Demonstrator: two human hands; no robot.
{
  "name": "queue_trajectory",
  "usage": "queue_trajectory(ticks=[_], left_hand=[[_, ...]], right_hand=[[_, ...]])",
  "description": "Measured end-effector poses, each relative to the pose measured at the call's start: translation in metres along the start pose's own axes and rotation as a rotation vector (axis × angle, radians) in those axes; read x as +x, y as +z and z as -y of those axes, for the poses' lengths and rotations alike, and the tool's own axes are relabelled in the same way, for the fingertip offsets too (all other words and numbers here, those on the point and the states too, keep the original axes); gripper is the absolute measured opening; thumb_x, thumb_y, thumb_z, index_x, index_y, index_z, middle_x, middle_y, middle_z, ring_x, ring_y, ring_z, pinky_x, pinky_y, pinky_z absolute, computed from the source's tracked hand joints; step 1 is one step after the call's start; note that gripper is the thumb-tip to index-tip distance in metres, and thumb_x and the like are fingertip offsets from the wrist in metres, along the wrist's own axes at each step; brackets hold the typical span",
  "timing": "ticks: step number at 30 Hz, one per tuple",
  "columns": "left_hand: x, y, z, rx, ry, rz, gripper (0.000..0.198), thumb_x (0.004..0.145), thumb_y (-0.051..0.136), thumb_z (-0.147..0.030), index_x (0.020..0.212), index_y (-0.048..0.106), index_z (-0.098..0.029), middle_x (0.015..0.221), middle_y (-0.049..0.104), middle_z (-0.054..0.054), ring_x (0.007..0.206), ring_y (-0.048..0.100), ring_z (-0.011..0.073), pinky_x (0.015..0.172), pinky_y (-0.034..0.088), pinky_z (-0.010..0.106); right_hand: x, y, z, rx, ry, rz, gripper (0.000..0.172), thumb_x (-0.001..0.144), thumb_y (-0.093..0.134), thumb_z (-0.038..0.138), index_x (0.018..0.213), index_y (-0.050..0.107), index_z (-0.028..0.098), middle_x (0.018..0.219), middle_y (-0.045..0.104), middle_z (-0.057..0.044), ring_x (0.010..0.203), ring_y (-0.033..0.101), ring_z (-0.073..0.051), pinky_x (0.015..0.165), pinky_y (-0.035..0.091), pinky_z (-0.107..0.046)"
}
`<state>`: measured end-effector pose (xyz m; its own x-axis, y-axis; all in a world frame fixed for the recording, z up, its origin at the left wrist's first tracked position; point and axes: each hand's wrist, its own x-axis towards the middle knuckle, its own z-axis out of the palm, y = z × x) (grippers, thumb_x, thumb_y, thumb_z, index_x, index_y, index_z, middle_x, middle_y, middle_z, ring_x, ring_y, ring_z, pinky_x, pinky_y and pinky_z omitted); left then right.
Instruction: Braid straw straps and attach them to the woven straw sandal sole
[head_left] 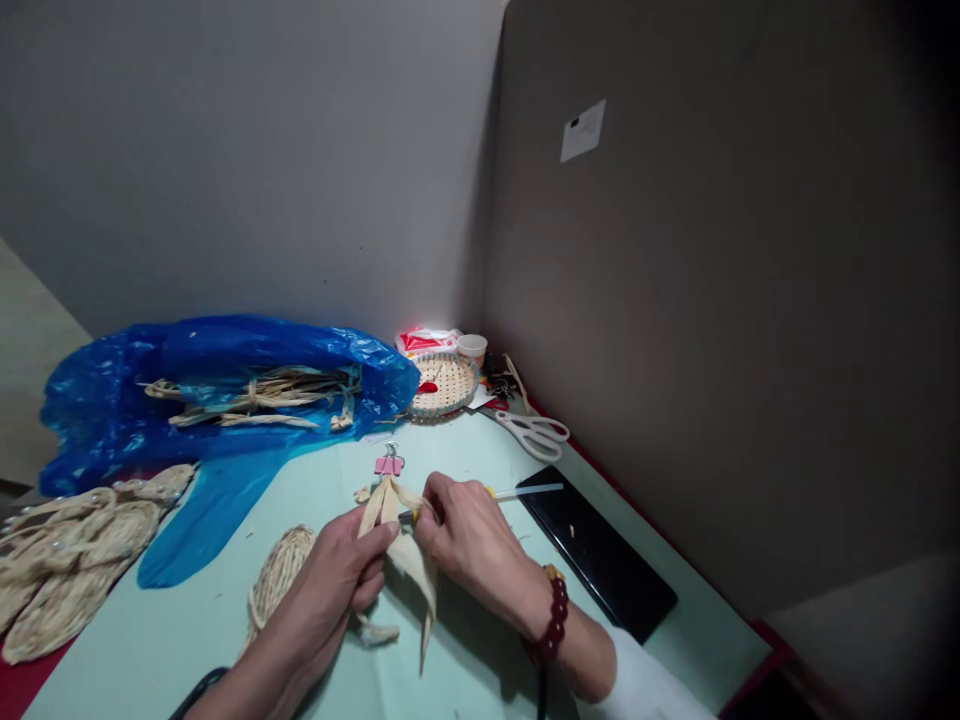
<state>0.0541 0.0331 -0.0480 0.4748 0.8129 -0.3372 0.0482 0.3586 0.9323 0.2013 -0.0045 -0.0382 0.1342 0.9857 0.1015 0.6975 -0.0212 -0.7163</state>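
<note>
My left hand [346,572] is closed, pinching pale dried husk strips [385,505] that are clamped at their far end by a pink binder clip [388,464]. My right hand [466,532] is closed on the same strips just to the right, and a thin white tool with a yellow part [525,491] sticks out from it toward the right. A loose husk end [426,590] hangs down between my wrists. A coiled woven straw piece [276,580] lies beside my left hand. My right wrist wears a dark red bead bracelet [553,618].
A blue plastic bag [225,395] holding straw bundles lies at the back left. Woven straw soles [67,560] sit at the left edge. A small woven basket [444,385], white scissors [534,434] and a black phone [596,550] line the right wall.
</note>
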Motion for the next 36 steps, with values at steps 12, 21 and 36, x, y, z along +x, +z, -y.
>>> queue_trajectory(ticks=[12, 21, 36], left_hand=[[0.008, -0.008, 0.013, 0.048, -0.016, -0.009, 0.027, 0.075, 0.07, -0.038, 0.074, 0.049, -0.02, 0.049, 0.026, -0.014, 0.041, 0.013, 0.0032, 0.037, 0.013, 0.016], [0.008, -0.006, 0.014, 0.125, 0.024, -0.052, 0.027, 0.074, 0.067, -0.041, 0.076, 0.052, -0.018, 0.047, 0.034, -0.013, 0.034, 0.02, 0.0017, 0.035, 0.013, 0.017], [0.004, -0.003, 0.012, 0.094, 0.006, -0.07, 0.026, 0.072, 0.071, -0.04, 0.075, 0.057, -0.018, 0.044, 0.04, -0.01, 0.035, 0.023, 0.004, 0.038, 0.012, 0.018]], right_hand=[[0.015, -0.018, -0.013, 0.333, 0.069, -0.012, 0.014, 0.085, 0.047, 0.019, 0.079, 0.059, 0.015, 0.064, 0.054, 0.001, 0.058, 0.046, -0.012, 0.052, 0.031, -0.022], [0.01, -0.03, -0.01, 0.456, 0.052, 0.017, 0.019, 0.092, 0.048, 0.035, 0.087, 0.054, 0.018, 0.051, 0.044, 0.007, 0.045, 0.042, -0.011, 0.047, 0.032, -0.021], [-0.013, -0.047, 0.013, 0.754, 0.031, 0.349, 0.014, 0.091, 0.05, 0.036, 0.09, 0.05, 0.021, 0.073, 0.064, 0.001, 0.04, 0.043, -0.006, 0.04, 0.031, -0.017]])
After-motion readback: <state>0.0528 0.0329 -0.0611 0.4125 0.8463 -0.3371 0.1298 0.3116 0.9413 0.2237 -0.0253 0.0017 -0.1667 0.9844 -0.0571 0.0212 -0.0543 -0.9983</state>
